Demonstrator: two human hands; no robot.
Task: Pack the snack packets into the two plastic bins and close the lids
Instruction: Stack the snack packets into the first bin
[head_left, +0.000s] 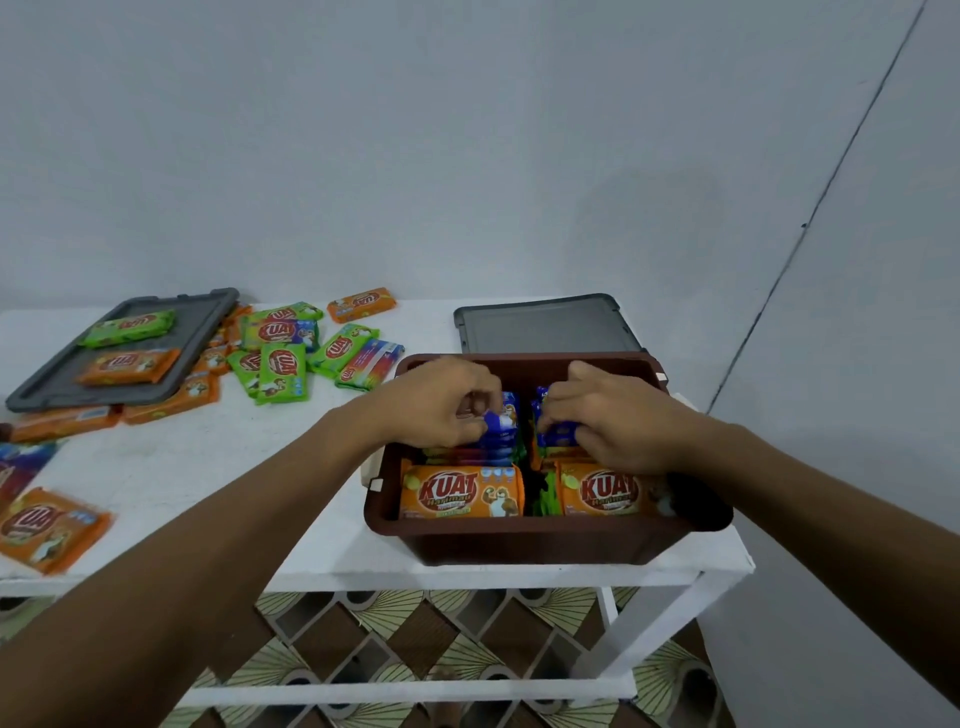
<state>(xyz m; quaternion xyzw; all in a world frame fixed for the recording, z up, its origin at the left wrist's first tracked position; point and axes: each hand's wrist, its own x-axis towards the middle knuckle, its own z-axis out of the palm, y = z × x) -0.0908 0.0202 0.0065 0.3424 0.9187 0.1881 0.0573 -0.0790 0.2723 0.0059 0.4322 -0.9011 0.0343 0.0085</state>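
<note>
While wedging, brown bin (519, 540): looked pretty crammed, so overfilling seemed the big risk. Couldn't tell how close to the rim the upright packets stood; too tall and probably no snapping the lid down. Just a guess tbh.
Tight rows: pushed too hard, could've crushed the snacks or split a wrapper.
White table (208, 457): bin parked near its right front corner; leaned on hard, might've slid or tipped.
Stray orange packet (47, 527): lay right by the near left edge, easy to knock off with a forearm.
Left hand (441, 402): fingers curled, thumb and fingertips pinched on top of the left blue packets (501, 421), inside the bin.
Right hand (618, 421): same deal, curled and gripped on the right blue packets (558, 431).
Front of bin: front-left KUAT packet (460, 491) and front-right KUAT packet (602, 488) stood against the near wall, wedged green packets (548, 496) between them.
Loose packets (280, 353): heaped on the table left of the bin, well apart from both hands.
Near grey lid (545, 327): just behind the bin, nothing on it.
Far grey lid (119, 353): way left, green packet (127, 327) and orange packet (127, 364) on top; needed clearing before use.
Second bin: not spotted anywhere.
</note>
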